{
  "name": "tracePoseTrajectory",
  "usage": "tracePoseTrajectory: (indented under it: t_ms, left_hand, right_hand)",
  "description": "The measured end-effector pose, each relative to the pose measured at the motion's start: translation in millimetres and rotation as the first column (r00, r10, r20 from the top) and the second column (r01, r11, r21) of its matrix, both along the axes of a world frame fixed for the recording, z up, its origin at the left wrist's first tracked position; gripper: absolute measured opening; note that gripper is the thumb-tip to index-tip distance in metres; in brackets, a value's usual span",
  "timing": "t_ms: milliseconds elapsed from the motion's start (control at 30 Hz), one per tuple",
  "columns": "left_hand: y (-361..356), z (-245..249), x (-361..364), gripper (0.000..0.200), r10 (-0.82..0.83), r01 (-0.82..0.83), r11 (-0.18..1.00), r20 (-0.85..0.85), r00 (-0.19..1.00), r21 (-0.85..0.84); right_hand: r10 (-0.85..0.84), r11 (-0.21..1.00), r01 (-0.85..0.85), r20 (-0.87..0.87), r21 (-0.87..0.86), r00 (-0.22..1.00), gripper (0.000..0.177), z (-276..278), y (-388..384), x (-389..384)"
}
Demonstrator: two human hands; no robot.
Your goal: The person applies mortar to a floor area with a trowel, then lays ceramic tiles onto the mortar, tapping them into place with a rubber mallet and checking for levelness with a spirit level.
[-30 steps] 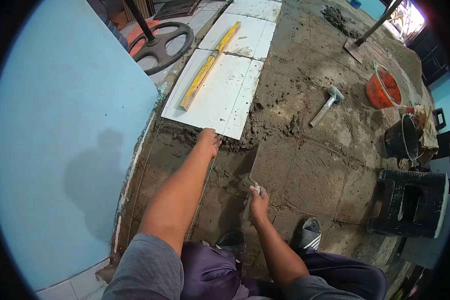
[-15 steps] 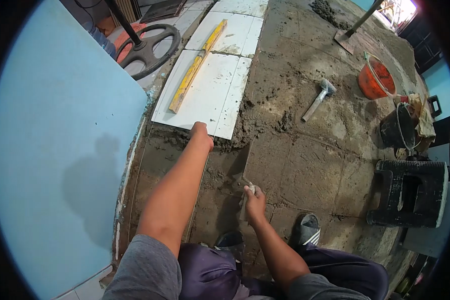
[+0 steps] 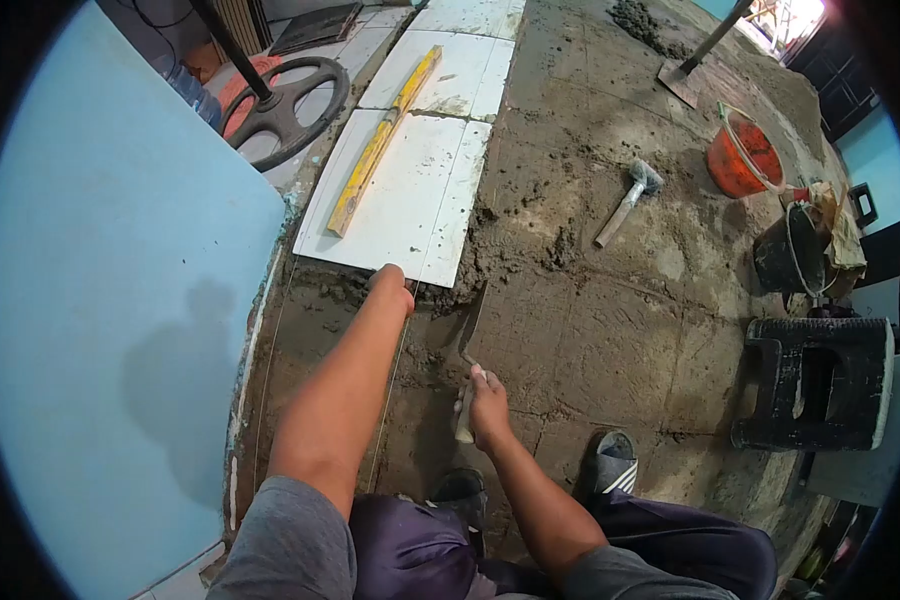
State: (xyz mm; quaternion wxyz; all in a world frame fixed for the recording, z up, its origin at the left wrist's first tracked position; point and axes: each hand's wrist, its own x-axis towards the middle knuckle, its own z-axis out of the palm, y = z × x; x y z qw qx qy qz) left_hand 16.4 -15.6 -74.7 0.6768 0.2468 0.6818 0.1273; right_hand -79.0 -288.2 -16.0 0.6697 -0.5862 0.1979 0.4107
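Observation:
My left hand (image 3: 392, 288) is closed at the near edge of a white floor tile (image 3: 410, 215), its fingers partly hidden from me. Wet mortar (image 3: 460, 294) shows along and below that edge. In my right hand (image 3: 488, 408) is the handle of a trowel (image 3: 464, 420), with the thin blade pointing away toward the mortar and seen nearly edge-on. A yellow spirit level (image 3: 375, 160) lies lengthwise across the tile and the one beyond it. Thin strings run beside my left forearm.
A mallet with a wrapped head (image 3: 630, 202) lies on the rough floor. On the right stand an orange bucket (image 3: 735, 170), a black bucket (image 3: 778, 255) and a black stool (image 3: 820, 385). A blue wall (image 3: 120, 280) borders the left; a wheel-shaped metal base (image 3: 295, 100) stands beyond it.
My right hand and the trowel have shifted a little left, and the blade now looks narrower. My left hand stays at the tile's edge. The whole view has moved slightly.

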Motion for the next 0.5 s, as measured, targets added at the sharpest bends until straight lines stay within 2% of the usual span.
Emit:
tracePoseTrajectory:
  t_ms: [100, 233, 367, 500]
  left_hand:
    - [-6, 5, 2, 0.029, 0.075, -0.074, 0.995, -0.005, 0.997, 0.067]
    - [-2, 5, 2, 0.035, 0.007, -0.005, 0.997, -0.022, 1.000, 0.079]
    - [7, -21, 0, 0.041, -0.031, 0.036, 0.993, -0.042, 0.999, 0.113]
    - [3, -14, -2, 0.041, -0.054, 0.053, 0.989, 0.005, 0.999, 0.139]
  right_hand:
    - [0.005, 1.000, -0.005, -0.008, 0.019, 1.000, 0.031, -1, 7, 7]
    - [0.075, 0.997, -0.074, 0.058, -0.014, 0.996, 0.032, -8, 22, 16]
    - [0.083, 0.995, -0.083, 0.019, 0.045, 0.996, 0.032, -10, 23, 27]
    - [0.120, 0.989, -0.116, -0.041, 0.087, 0.992, 0.031, 0, 20, 39]
